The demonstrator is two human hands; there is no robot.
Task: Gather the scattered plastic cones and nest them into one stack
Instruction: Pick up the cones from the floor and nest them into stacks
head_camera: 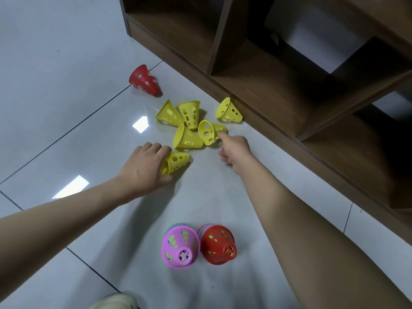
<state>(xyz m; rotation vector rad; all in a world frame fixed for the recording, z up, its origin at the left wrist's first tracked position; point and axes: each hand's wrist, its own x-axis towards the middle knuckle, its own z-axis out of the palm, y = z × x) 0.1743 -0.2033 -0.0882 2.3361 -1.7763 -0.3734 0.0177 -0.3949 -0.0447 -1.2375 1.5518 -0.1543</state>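
Observation:
Several yellow perforated cones lie scattered on the grey floor. My left hand (145, 166) grips the nearest yellow cone (177, 160), which lies on its side. My right hand (234, 150) reaches to another yellow cone (210, 131), its fingertips pinching that cone's narrow end. More yellow cones lie just beyond (186, 139) (190, 114) (167, 113), and one (229, 111) rests against the shelf base. A lone red cone (145, 80) lies farther left. Close to me stand two stacks, one topped pink (179, 246), one topped red (217, 244).
A dark wooden shelf unit (278, 85) with open compartments runs along the right and back, its base edge close to the cones. The tiled floor (66, 85) stretches to the left. A pale shoe tip (116, 302) shows at the bottom edge.

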